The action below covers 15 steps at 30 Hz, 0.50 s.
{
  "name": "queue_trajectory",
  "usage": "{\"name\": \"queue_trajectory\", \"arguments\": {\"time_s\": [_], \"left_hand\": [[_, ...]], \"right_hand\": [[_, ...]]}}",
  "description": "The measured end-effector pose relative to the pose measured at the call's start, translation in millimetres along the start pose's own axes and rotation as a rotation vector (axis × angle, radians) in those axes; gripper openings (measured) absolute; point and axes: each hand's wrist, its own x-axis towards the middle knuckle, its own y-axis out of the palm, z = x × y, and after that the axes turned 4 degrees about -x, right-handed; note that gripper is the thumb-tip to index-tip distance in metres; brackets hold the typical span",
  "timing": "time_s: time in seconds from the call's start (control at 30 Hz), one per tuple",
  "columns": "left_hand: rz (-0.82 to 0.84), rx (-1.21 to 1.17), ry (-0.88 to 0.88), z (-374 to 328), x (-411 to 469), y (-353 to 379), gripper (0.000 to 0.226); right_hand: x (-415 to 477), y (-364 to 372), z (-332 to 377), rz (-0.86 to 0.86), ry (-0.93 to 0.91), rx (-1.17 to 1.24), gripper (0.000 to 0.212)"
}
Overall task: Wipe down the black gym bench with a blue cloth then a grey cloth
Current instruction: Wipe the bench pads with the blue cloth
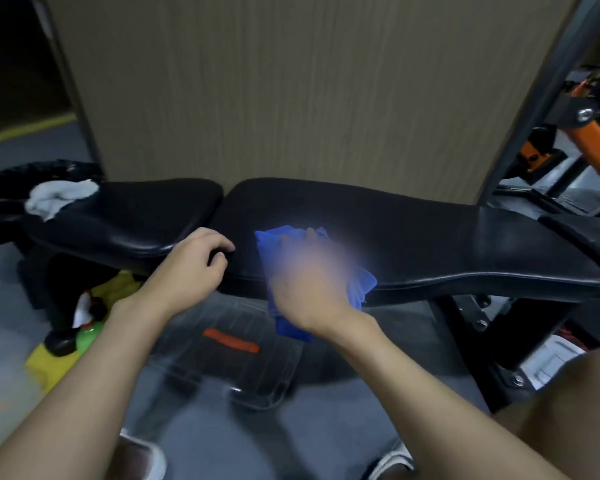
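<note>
The black gym bench (447, 237) runs left to right across the middle, made of a short seat pad and a long back pad. My right hand (309, 282), blurred, presses the blue cloth (274, 244) flat on the near side of the long pad, close to the gap between the pads. The cloth hangs over the bench's front edge. My left hand (194, 261) rests with curled fingers on the front edge at the gap, gripping the pad's rim. A grey cloth (58, 197) lies crumpled on the far left end of the seat pad.
A clear plastic lid or tray (229, 368) with an orange mark lies on the floor under the bench. Yellow cloths and a green bottle (89, 332) sit at the lower left. A wooden panel (291, 91) stands behind the bench. Orange and black gym equipment (582, 133) is at the right.
</note>
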Motion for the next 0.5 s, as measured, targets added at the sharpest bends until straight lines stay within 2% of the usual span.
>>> {"name": "queue_trajectory", "arguments": {"time_s": [0.1, 0.17, 0.27, 0.37, 0.5], "left_hand": [[-0.040, -0.040, -0.065, 11.3, -5.3, -11.8, 0.031], [-0.053, -0.082, -0.110, 15.7, -8.2, -16.4, 0.035], [-0.069, -0.137, -0.142, 19.8, -11.3, -19.3, 0.038], [-0.078, -0.164, -0.152, 24.1, -12.0, -19.3, 0.039], [-0.107, -0.226, -0.109, 22.0, -7.9, -12.2, 0.036]], "right_hand": [[12.9, 9.8, 26.5, -0.032, -0.128, -0.071, 0.057], [22.2, 10.7, 38.5, -0.076, -0.237, -0.200, 0.056], [33.9, 11.3, 43.4, -0.185, -0.314, -0.358, 0.063], [35.7, 20.7, 36.5, -0.187, -0.336, -0.264, 0.077], [29.8, 25.3, 20.5, -0.226, -0.359, -0.247, 0.075]]}}
